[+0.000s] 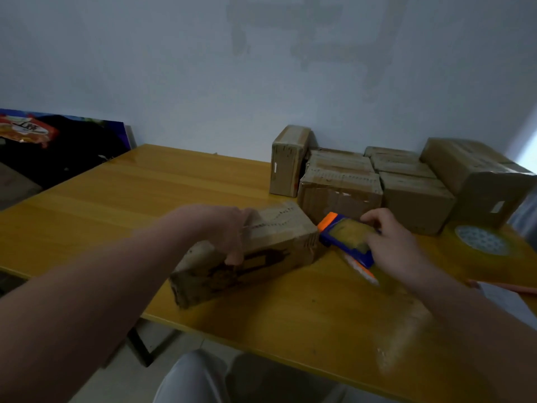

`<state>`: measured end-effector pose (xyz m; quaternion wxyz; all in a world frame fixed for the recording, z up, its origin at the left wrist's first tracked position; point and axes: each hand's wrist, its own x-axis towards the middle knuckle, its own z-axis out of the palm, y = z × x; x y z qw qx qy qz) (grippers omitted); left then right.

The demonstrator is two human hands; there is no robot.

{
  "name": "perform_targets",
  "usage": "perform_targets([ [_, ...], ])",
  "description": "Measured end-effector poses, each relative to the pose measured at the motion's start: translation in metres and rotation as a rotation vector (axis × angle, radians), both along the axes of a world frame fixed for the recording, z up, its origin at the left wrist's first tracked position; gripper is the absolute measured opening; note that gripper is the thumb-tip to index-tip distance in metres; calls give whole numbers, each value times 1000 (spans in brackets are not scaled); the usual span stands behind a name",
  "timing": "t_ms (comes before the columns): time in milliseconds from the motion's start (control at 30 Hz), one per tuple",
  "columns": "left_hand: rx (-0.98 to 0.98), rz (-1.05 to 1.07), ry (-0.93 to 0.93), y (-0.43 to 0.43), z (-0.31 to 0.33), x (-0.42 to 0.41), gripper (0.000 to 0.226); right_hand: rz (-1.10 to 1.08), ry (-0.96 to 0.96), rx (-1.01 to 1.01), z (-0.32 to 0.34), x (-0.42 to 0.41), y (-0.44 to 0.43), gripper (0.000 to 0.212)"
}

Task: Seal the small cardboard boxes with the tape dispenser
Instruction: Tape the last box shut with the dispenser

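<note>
Head | left hand clamps oblong cardboard box | right hand clamps blue plastic tape dispenser

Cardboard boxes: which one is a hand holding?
The long box lying apart near the front, gripped by the left hand; the others sit grouped by the wall, untouched.

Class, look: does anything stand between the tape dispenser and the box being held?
Nothing visible. The right hand holds the tape dispenser at the end of the box gripped by the left hand; the other boxes stand behind.
</note>
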<state>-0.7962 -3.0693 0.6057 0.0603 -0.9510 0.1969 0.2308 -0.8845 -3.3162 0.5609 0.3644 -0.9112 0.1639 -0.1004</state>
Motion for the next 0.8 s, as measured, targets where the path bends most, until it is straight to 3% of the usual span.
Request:
perform_targets([
  [67, 80, -71, -18, 0, 2, 4, 111, -17, -28, 147, 4, 3, -3, 21],
  [167, 181, -215, -117, 5, 0, 15, 116, 3, -22, 153, 2, 2, -5, 30],
  [367, 220, -391, -294, 6, -15, 28, 101, 67, 127, -160, 2, 0, -13, 73],
  [500, 240, -534, -440, -2, -15, 30, 92, 26, 305, -389, 15, 5, -12, 68],
  [600, 240, -603, -547, -4, -14, 27, 95, 3, 403, -448, 21, 10, -11, 57],
  [700, 168, -552, -601, -4, -15, 16, 91, 6, 408, -444, 16, 13, -9, 51],
  [800, -100, -389, -554, -10, -16, -9, 62, 1, 394, -431, 11, 12, -9, 55],
])
